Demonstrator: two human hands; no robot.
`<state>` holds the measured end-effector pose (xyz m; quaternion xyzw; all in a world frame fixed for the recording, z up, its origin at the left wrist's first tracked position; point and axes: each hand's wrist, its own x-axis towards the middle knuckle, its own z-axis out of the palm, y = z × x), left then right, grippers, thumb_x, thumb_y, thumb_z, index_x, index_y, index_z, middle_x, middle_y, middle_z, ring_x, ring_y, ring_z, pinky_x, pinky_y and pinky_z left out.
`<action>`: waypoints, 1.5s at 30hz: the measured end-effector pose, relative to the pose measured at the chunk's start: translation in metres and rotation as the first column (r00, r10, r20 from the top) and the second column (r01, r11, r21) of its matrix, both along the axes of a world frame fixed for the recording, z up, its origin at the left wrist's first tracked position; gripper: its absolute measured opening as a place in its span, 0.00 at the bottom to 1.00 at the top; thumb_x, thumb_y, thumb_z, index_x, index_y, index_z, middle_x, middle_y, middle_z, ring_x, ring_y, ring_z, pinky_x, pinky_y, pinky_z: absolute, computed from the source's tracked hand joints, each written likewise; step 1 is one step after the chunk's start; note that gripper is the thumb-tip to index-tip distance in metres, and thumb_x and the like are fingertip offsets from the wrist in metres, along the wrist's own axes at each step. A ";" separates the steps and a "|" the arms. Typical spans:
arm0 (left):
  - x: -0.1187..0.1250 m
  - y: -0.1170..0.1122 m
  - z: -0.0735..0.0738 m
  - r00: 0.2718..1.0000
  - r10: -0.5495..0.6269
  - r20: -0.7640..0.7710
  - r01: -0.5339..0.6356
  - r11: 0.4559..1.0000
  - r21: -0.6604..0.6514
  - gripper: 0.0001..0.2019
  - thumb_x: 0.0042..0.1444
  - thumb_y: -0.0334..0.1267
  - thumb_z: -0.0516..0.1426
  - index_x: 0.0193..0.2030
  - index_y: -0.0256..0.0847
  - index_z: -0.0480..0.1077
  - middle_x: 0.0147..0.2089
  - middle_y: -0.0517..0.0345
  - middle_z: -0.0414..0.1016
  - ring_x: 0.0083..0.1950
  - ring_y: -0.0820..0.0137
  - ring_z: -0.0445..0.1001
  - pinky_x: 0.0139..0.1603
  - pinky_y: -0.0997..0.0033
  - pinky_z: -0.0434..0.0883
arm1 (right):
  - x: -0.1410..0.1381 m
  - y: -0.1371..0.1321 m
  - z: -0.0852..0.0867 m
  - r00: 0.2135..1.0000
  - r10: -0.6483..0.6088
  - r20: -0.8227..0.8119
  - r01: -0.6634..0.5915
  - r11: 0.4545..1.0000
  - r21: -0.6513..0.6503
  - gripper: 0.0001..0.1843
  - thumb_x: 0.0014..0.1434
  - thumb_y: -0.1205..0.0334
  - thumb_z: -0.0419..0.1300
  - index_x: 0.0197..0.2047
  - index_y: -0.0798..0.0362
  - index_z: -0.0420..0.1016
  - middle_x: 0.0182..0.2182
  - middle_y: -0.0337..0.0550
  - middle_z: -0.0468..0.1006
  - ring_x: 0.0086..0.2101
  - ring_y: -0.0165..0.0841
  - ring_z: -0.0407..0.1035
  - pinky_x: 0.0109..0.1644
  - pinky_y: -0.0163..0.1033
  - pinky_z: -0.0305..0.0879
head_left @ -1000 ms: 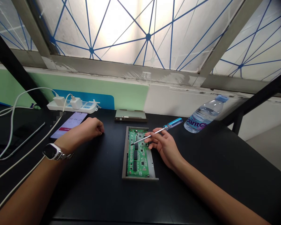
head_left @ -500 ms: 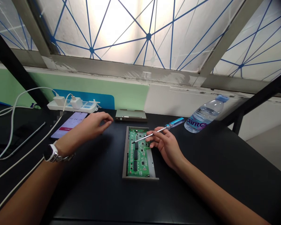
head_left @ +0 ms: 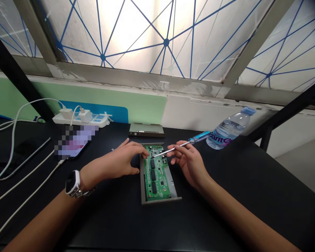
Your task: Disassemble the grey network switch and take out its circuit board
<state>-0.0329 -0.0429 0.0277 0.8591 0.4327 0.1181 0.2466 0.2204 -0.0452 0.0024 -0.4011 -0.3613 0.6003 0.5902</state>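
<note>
Camera, head-worn, one: is looking forward and down from above the near side of the black table (head_left: 107, 217), is facing the window (head_left: 141, 35) beyond, and is sitting near enough to be framing the left hand (head_left: 123, 157), right hand (head_left: 190, 162) and circuit board (head_left: 160, 176) mid-view

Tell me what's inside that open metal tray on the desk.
Inside the tray is a green circuit board with black chips. The left hand covers part of its left edge, and the screwdriver crosses over it. Whatever lies beneath the circuit board is hidden.
</note>
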 end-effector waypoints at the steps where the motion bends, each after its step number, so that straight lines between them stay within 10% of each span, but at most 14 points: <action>1: 0.001 0.000 0.002 1.000 0.002 -0.008 -0.002 1.000 0.005 0.25 0.50 0.30 0.69 0.54 0.49 0.74 0.56 0.58 0.78 0.65 0.59 0.69 0.77 0.42 0.41 | 0.001 0.000 0.001 1.000 -0.007 -0.002 0.007 1.000 0.005 0.17 0.51 0.66 0.72 0.39 0.52 0.68 0.33 0.46 0.85 0.28 0.35 0.79 0.24 0.33 0.71; 6: 0.023 -0.009 0.008 0.998 -0.004 -0.069 0.007 0.999 0.042 0.23 0.45 0.47 0.74 0.46 0.44 0.75 0.38 0.60 0.81 0.47 0.58 0.75 0.56 0.56 0.67 | 0.011 0.006 0.013 0.995 -0.100 -0.007 0.101 0.990 0.094 0.18 0.50 0.65 0.73 0.39 0.51 0.68 0.32 0.45 0.85 0.28 0.35 0.78 0.24 0.33 0.71; 14: 0.054 -0.023 -0.008 0.998 -0.024 0.061 0.022 0.999 0.030 0.20 0.62 0.43 0.63 0.59 0.45 0.68 0.27 0.65 0.76 0.30 0.65 0.75 0.30 0.69 0.62 | 0.016 0.009 0.018 0.990 -0.144 0.007 0.142 0.981 0.135 0.18 0.50 0.65 0.72 0.39 0.50 0.68 0.32 0.44 0.85 0.28 0.35 0.78 0.24 0.33 0.71; 18: 0.047 -0.019 -0.012 0.967 -0.031 0.254 0.047 0.997 -0.057 0.15 0.69 0.40 0.55 0.61 0.47 0.69 0.39 0.61 0.83 0.35 0.68 0.79 0.35 0.70 0.69 | 0.013 0.007 0.015 0.992 -0.124 0.023 0.120 0.983 0.140 0.18 0.50 0.64 0.73 0.39 0.50 0.68 0.32 0.43 0.84 0.28 0.35 0.78 0.25 0.34 0.71; 27: 0.039 0.007 -0.026 0.982 -0.052 0.181 -0.002 0.958 0.287 0.14 0.71 0.34 0.52 0.60 0.45 0.71 0.70 0.51 0.68 0.72 0.57 0.63 0.69 0.47 0.64 | 0.018 0.012 0.017 0.980 -0.197 0.021 0.188 0.960 0.210 0.16 0.55 0.57 0.71 0.38 0.49 0.68 0.31 0.43 0.85 0.27 0.35 0.78 0.24 0.34 0.72; 36: 0.072 0.044 -0.020 0.994 -0.106 -0.016 0.106 0.944 0.314 0.11 0.69 0.32 0.54 0.50 0.38 0.77 0.47 0.49 0.79 0.47 0.60 0.79 0.46 0.64 0.74 | 0.021 0.016 0.013 0.980 -0.197 0.034 0.188 0.965 0.183 0.18 0.53 0.55 0.72 0.38 0.49 0.68 0.31 0.44 0.84 0.26 0.36 0.78 0.24 0.35 0.72; 45: 0.053 0.052 -0.033 0.998 0.014 0.060 -0.035 0.924 0.380 0.17 0.71 0.33 0.51 0.56 0.42 0.79 0.46 0.51 0.80 0.47 0.61 0.80 0.44 0.66 0.74 | 0.019 0.015 0.012 0.974 -0.207 0.092 0.184 0.960 0.209 0.19 0.56 0.49 0.72 0.39 0.47 0.67 0.27 0.37 0.81 0.22 0.32 0.74 0.24 0.35 0.72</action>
